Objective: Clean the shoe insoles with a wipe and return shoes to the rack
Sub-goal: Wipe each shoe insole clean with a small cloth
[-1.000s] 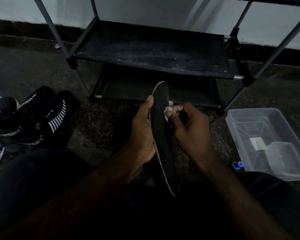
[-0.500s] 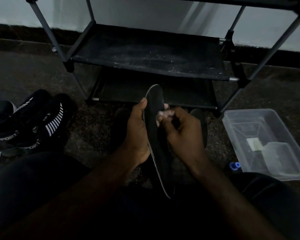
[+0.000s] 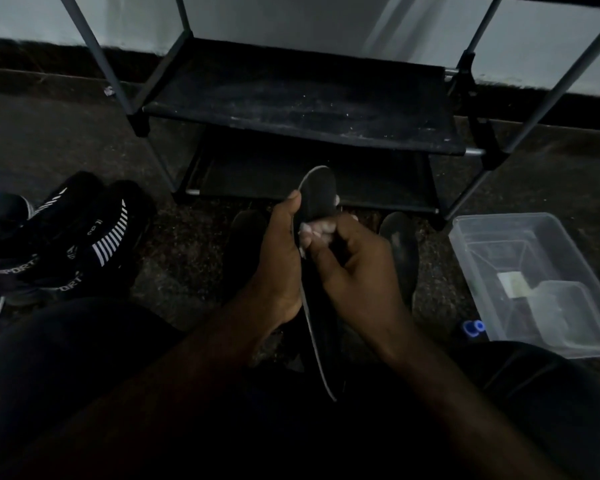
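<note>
Wipe [image 3: 315, 231] barely visible against insole [image 3: 321, 192]

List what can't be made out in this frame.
Head view only:
- wipe: mostly wrapped inside the right hand.
- insole: cleanliness unreadable in the dim light.
- shoes: leftmost ones cut by the left edge.
- clear box: contents too blurred to name.

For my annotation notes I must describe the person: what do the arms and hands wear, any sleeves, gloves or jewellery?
Both the left hand and the right hand are bare: no gloves, and no ring shows in the dim light. The forearms are bare too, with no sleeve, watch or bracelet in view.
</note>
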The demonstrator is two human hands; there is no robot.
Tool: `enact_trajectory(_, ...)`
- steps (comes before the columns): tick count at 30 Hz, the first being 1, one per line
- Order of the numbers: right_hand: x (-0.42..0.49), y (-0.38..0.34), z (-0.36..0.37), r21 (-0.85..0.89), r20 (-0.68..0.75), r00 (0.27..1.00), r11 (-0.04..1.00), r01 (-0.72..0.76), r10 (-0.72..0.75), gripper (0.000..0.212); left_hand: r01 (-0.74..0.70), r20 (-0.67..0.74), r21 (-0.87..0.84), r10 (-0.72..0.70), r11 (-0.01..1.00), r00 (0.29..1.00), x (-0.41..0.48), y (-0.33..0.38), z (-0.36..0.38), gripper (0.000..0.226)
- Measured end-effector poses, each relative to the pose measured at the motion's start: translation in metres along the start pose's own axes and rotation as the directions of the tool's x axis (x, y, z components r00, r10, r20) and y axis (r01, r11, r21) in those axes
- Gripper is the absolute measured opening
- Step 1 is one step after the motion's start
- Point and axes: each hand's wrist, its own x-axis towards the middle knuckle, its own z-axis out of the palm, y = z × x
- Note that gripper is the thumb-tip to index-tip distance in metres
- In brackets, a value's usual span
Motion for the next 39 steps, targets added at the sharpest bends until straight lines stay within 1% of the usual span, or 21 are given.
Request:
enact_trajectory(2, 0.004, 0.005, -0.002, -0.045, -0.035, 0.999, 0.999, 0.018, -0.020, 0.007, 0.001, 0.008, 0.006, -0.001, 1.000, 1.000, 0.001, 0.000, -0.001, 0.062)
enact_trajectory(4, 0.012, 0.014, -0.010, -0.054, -0.140, 0.988, 0.995, -0.080, 0.071, 0.008, -0.013, 0.021, 0.012, 0.012, 1.000, 1.000, 0.000, 0.000, 0.001, 0.058)
enact_trajectory(6, 0.017, 0.020, -0.015, -0.036, -0.198, 0.969, 0.987, -0.158, 0.148, 0.010, -0.027, -0.002, 0.031, 0.028, 0.999, 1.000, -0.001, 0.000, 0.004, 0.052)
enact_trajectory(8, 0.011, 0.014, -0.011, 0.007, -0.159, 0.978, 0.990, -0.138, 0.138, 0.006, -0.030, -0.023, 0.041, 0.031, 0.999, 0.999, -0.001, -0.001, 0.005, 0.051)
enact_trajectory(10, 0.002, 0.003, -0.002, 0.034, -0.078, 0.995, 0.998, -0.058, 0.060, 0.005, -0.025, -0.049, 0.046, 0.028, 0.999, 0.998, -0.002, 0.001, 0.004, 0.056)
enact_trajectory(12, -0.002, -0.001, 0.001, 0.002, -0.023, 0.999, 1.000, 0.031, -0.031, 0.006, -0.010, -0.039, 0.035, 0.012, 0.999, 0.999, -0.003, 0.004, 0.002, 0.060)
enact_trajectory(13, 0.000, 0.000, 0.000, -0.023, -0.027, 0.999, 0.999, 0.046, -0.047, 0.007, -0.007, -0.030, 0.035, 0.009, 0.999, 1.000, -0.003, 0.004, 0.002, 0.060)
enact_trajectory(14, 0.004, 0.005, -0.002, -0.041, -0.058, 0.998, 0.999, 0.027, -0.029, 0.007, -0.010, -0.018, 0.041, 0.010, 0.999, 1.000, -0.003, 0.005, 0.001, 0.059)
enact_trajectory(16, 0.012, 0.013, -0.010, -0.048, -0.159, 0.985, 0.996, -0.075, 0.067, 0.008, -0.020, 0.009, 0.057, 0.019, 0.998, 1.000, -0.002, 0.003, 0.003, 0.056)
enact_trajectory(18, 0.014, 0.017, -0.015, -0.040, -0.212, 0.969, 0.990, -0.136, 0.124, 0.008, -0.038, 0.011, 0.069, 0.037, 0.997, 0.999, -0.001, 0.000, 0.005, 0.054)
enact_trajectory(20, 0.010, 0.012, -0.012, -0.024, -0.183, 0.978, 0.994, -0.108, 0.102, 0.007, -0.042, -0.003, 0.069, 0.042, 0.997, 0.999, -0.002, -0.002, 0.005, 0.053)
enact_trajectory(22, 0.004, 0.004, -0.005, -0.014, -0.088, 0.996, 0.999, -0.032, 0.030, 0.007, -0.034, -0.031, 0.045, 0.035, 0.998, 0.999, -0.002, -0.001, 0.005, 0.054)
enact_trajectory(24, 0.001, -0.001, -0.002, -0.052, -0.014, 0.999, 0.998, 0.044, -0.045, 0.008, -0.037, -0.046, 0.012, 0.037, 0.999, 0.998, -0.002, 0.000, 0.003, 0.055)
enact_trajectory(25, 0.002, 0.000, -0.002, -0.094, -0.021, 0.998, 0.994, 0.059, -0.062, 0.008, -0.035, -0.044, 0.018, 0.036, 0.999, 0.998, -0.002, 0.001, 0.003, 0.055)
enact_trajectory(26, 0.006, 0.002, -0.005, -0.138, -0.062, 0.997, 0.989, 0.047, -0.056, 0.007, -0.032, -0.031, 0.038, 0.033, 0.999, 0.999, -0.002, 0.002, 0.003, 0.054)
enact_trajectory(29, 0.015, 0.012, -0.015, -0.220, -0.215, 0.976, 0.972, -0.086, 0.038, 0.012, -0.038, 0.019, 0.088, 0.036, 0.995, 0.999, -0.001, 0.000, 0.004, 0.054)
enact_trajectory(31, 0.016, 0.014, -0.017, -0.222, -0.242, 0.968, 0.967, -0.127, 0.072, 0.014, -0.039, 0.029, 0.106, 0.037, 0.994, 0.999, -0.002, -0.001, 0.006, 0.056)
enact_trajectory(33, 0.011, 0.007, -0.012, -0.145, -0.192, 0.980, 0.986, -0.085, 0.056, 0.010, -0.035, 0.028, 0.092, 0.032, 0.995, 0.999, -0.002, -0.003, 0.005, 0.057)
enact_trajectory(36, 0.003, -0.007, -0.002, -0.142, -0.054, 0.995, 0.987, 0.073, -0.082, 0.008, -0.052, -0.001, 0.051, 0.052, 0.997, 0.999, 0.000, -0.002, 0.003, 0.055)
enact_trajectory(38, 0.006, -0.006, -0.004, -0.211, -0.054, 0.990, 0.971, 0.116, -0.130, 0.007, -0.051, 0.005, 0.028, 0.051, 0.998, 0.999, 0.000, -0.001, 0.002, 0.052)
enact_trajectory(39, 0.009, -0.002, -0.007, -0.233, -0.099, 0.989, 0.969, 0.086, -0.112, 0.006, -0.050, 0.018, 0.034, 0.050, 0.998, 0.999, 0.000, -0.001, 0.002, 0.051)
